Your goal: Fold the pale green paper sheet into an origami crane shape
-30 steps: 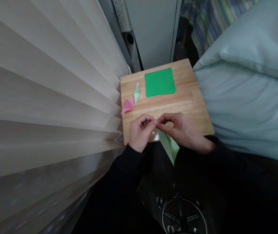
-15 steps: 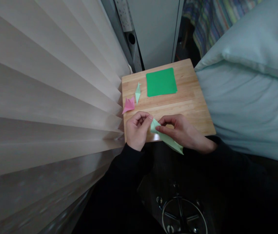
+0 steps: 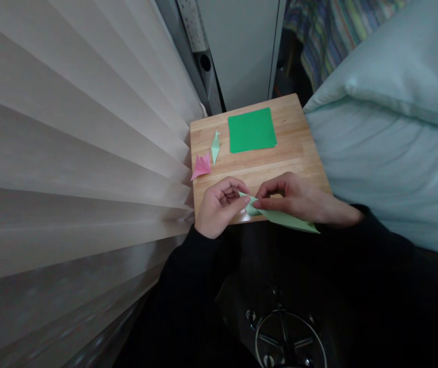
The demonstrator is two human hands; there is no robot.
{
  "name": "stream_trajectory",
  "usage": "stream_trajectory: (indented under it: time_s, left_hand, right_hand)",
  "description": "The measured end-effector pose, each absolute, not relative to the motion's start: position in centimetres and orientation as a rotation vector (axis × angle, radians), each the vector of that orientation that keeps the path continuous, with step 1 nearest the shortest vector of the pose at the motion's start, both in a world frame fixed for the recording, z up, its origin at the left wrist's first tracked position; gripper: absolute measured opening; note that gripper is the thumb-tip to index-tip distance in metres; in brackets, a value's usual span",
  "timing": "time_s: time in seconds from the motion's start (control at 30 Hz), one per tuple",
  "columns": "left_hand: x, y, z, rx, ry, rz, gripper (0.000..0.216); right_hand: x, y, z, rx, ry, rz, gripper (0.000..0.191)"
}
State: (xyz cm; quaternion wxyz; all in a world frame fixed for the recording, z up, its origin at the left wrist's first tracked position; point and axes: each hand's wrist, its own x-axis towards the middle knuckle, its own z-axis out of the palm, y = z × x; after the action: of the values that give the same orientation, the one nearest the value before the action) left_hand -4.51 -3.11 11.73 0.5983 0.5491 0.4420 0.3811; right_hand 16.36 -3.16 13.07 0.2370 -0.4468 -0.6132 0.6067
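Both my hands hold a light green folded paper (image 3: 284,219), a long pointed shape lying almost flat over the near edge of the small wooden table (image 3: 299,153). My left hand (image 3: 219,204) pinches its left tip between thumb and fingers. My right hand (image 3: 299,200) grips it from above just right of that tip, and the long point sticks out to the right under my wrist. Farther back on the table lie a bright green square sheet (image 3: 252,130), a small pale green folded piece (image 3: 215,146) and a pink folded piece (image 3: 201,165).
A pleated beige curtain (image 3: 73,153) fills the left side and touches the table's left edge. A pale blue pillow and bedding (image 3: 391,122) press against the table's right edge. A grey cabinet (image 3: 242,46) stands behind. A chair base (image 3: 290,340) shows below my lap.
The light green paper has swung from pointing down toward my lap to lying almost level, pointing right. My right hand and forearm moved right and up with it; my left hand stayed pinching the tip.
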Motion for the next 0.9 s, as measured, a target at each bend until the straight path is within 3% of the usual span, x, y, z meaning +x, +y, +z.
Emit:
stream_trajectory:
  time_s: [0.37, 0.6, 0.9]
  left_hand:
    - [-5.0, -2.9, 12.4, 1.400, 1.059, 0.806, 0.021]
    - [-4.6, -3.5, 11.8, 1.527, 1.065, 0.739, 0.010]
    - [-4.9, -3.3, 12.0, 1.522, 1.111, 0.730, 0.011]
  right_hand:
    - [18.5, -2.3, 12.8, -1.233, -1.958, 1.518, 0.023]
    - [18.3, -2.6, 12.3, -1.203, -1.957, 1.531, 0.020]
    - [18.8, -2.4, 12.0, -1.147, -2.026, 1.552, 0.021]
